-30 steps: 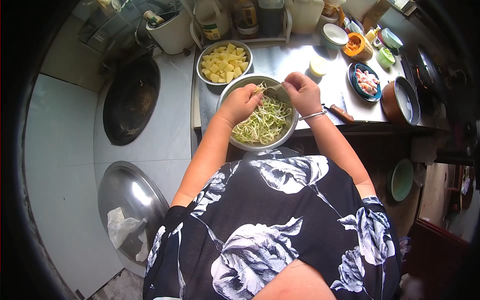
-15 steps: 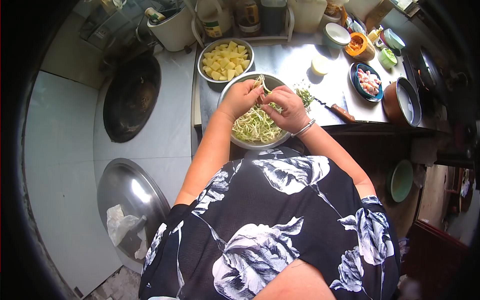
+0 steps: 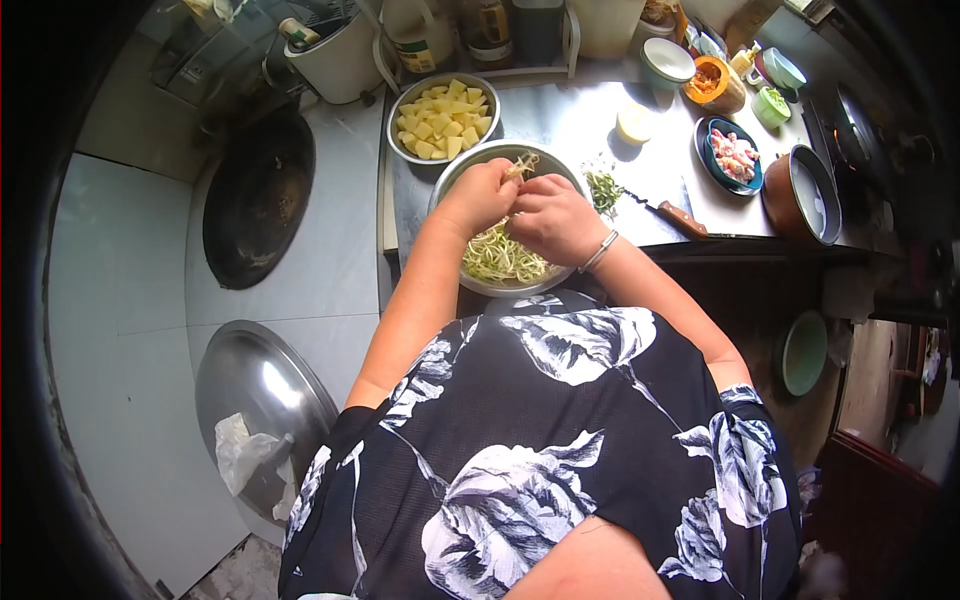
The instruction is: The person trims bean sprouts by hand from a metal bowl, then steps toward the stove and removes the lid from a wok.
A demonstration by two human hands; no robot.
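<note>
left hand (image 3: 478,198): thumb and fingers pinched around a small bunch of sprouts (image 3: 524,165), the pale ends poking up past the fingertips.
right hand (image 3: 555,220): fingers curled in and bunched against the left fingertips; its back hides the grip, so i can't tell whether it pinches a sprout.
wrist: a silvery bracelet (image 3: 600,250) on the right arm.
sprout bowl (image 3: 563,170): metal, right under both hands, a loose heap of sprouts lying inside it.
trimmings (image 3: 603,192): a little green pile on the counter, just beside the bowl, on the right.
knife (image 3: 683,218): flat on the counter, wooden handle, past the trimmings.
potato chunks (image 3: 443,118): filling another metal bowl, behind the sprouts and to the left.
meat (image 3: 735,157): in a blue dish, farther right, near a brown pot (image 3: 785,195).
pumpkin (image 3: 715,82): cut open, behind the meat.
wok (image 3: 258,200): dark, well off to the left.
</note>
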